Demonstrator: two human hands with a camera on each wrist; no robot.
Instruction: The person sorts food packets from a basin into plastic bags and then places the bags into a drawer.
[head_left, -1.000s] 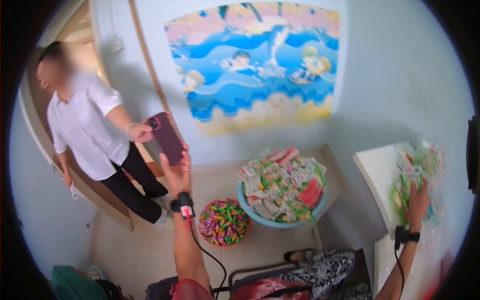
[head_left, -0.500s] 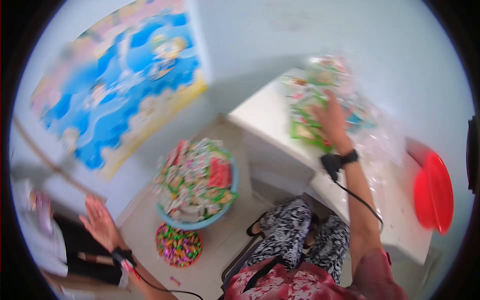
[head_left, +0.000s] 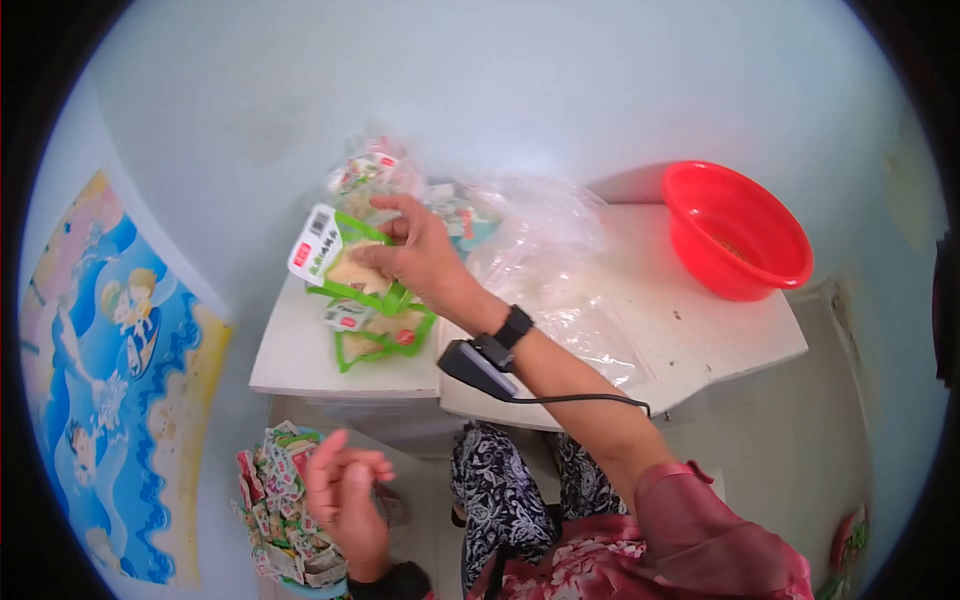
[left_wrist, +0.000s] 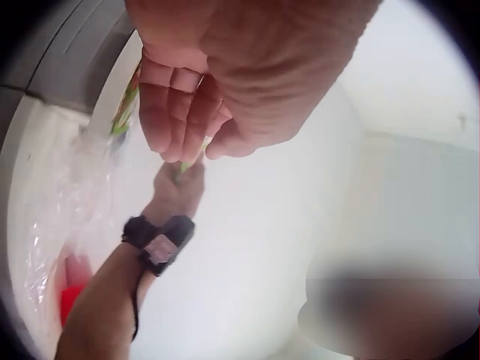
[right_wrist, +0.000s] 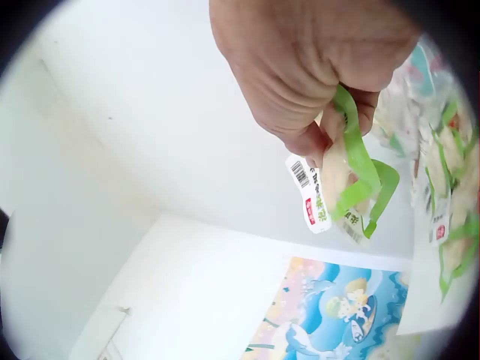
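Observation:
My right hand [head_left: 425, 255] pinches a green-edged snack packet [head_left: 350, 265] between thumb and fingers, raised over the white table. Its clear window shows pale food, and a white label with a barcode crosses one end. In the right wrist view the packet [right_wrist: 349, 180] hangs from my fingertips, its green edge bent. More green-edged packets [head_left: 380, 335] lie on the table just below it. My left hand [head_left: 350, 505] hovers in front of the table, fingers loosely bent, with nothing in it. In the left wrist view those fingers overlap the right hand [left_wrist: 178, 187].
Clear plastic bags [head_left: 540, 240] spread over the white table [head_left: 700, 335], with a bag of packets [head_left: 375, 180] at the back left. A red basin [head_left: 740, 230] stands at the right. Down on the left, a tub heaped with packets [head_left: 285, 500] is partly behind my left hand.
The view has swung right to the table. My left hand has let go of the dark phone, which the other person took, and come back. My right hand has picked up a snack packet.

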